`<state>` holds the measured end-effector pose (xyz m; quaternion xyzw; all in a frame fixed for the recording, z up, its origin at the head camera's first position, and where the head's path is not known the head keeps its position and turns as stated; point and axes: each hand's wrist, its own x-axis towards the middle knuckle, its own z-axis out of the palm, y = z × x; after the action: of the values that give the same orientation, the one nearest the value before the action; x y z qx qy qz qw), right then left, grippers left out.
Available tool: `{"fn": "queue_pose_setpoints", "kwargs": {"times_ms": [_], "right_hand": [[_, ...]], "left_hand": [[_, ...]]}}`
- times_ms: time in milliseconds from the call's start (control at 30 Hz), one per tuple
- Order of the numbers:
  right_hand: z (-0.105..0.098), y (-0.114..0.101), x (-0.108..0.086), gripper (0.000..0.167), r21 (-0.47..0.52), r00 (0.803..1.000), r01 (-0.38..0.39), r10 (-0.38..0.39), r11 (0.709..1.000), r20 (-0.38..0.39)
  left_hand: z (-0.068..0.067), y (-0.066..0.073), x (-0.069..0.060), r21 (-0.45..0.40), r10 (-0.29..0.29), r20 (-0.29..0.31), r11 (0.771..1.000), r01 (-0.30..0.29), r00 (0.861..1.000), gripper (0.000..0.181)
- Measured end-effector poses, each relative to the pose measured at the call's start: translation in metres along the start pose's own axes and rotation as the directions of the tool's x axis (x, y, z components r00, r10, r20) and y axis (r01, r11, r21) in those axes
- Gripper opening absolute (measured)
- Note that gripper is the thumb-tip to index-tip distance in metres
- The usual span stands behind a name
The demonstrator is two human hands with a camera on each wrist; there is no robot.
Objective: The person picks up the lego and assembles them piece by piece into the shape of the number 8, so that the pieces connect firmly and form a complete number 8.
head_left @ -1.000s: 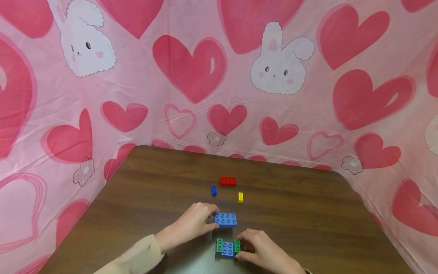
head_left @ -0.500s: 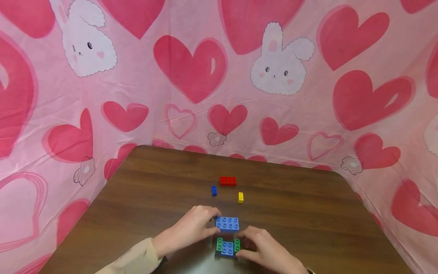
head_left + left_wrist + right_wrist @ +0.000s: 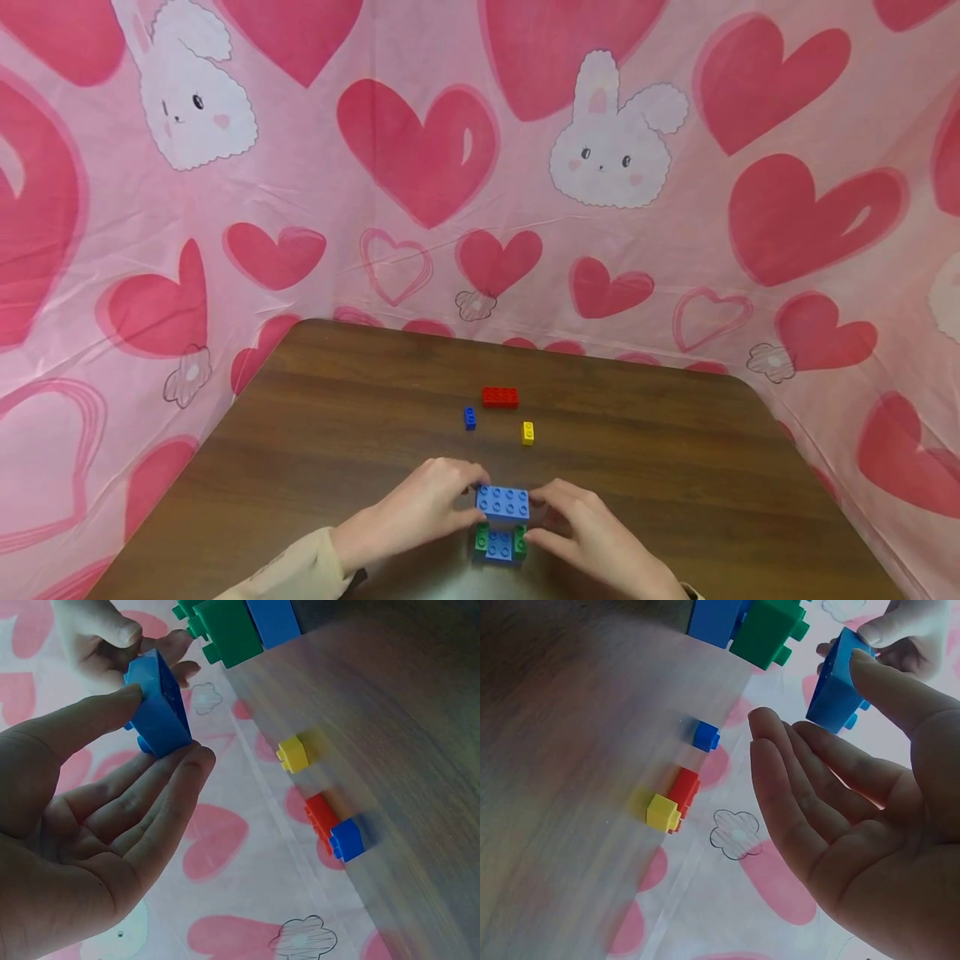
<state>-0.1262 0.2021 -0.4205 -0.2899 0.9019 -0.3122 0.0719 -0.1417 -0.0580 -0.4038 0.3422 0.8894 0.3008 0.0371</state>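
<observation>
My left hand (image 3: 420, 508) pinches a light blue eight-stud brick (image 3: 502, 502) by its left end, between thumb and fingers. The brick is held up off the table, above and slightly behind a small build. That build has a blue brick (image 3: 498, 546) in the middle with a green brick (image 3: 482, 537) on its left and another green brick (image 3: 520, 540) on its right. My right hand (image 3: 592, 529) is at the right end of the held brick, fingers loosely bent; whether its fingertips touch the brick is unclear. In the left wrist view the held brick (image 3: 159, 705) shows its hollow underside.
Farther back on the brown table (image 3: 360, 392) lie a red brick (image 3: 500, 397), a small dark blue brick (image 3: 470, 418) and a small yellow brick (image 3: 528, 433). A pink cloth (image 3: 420, 167) with hearts and rabbits hangs behind the table.
The left hand has brought the light blue brick toward me and slightly right, over the build. The right hand has moved from beside the right green brick up toward the held brick's right end.
</observation>
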Motion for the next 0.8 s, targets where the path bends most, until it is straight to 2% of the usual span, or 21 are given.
{"fn": "queue_pose_setpoints", "kwargs": {"times_ms": [233,500,633,800], "right_hand": [[0.001,-0.003,-0.003,0.040,-0.036,0.999,0.027,-0.029,0.999,-0.043],[0.002,-0.005,-0.002,0.038,-0.021,1.000,0.022,-0.022,1.000,-0.016],[0.003,-0.006,-0.003,0.037,-0.028,1.000,0.027,-0.028,0.999,-0.011],[0.005,-0.005,-0.005,0.036,-0.056,0.997,0.074,-0.075,0.996,-0.024]], "left_hand": [[0.005,0.001,-0.001,0.006,0.026,0.009,1.000,-0.026,1.000,0.025],[0.010,-0.001,-0.002,0.007,0.066,0.004,0.998,-0.067,0.998,0.023],[0.011,-0.002,-0.003,0.012,0.065,0.014,0.998,-0.065,0.998,0.024],[0.014,-0.003,-0.004,0.006,0.059,0.033,0.998,-0.059,0.998,0.024]]}}
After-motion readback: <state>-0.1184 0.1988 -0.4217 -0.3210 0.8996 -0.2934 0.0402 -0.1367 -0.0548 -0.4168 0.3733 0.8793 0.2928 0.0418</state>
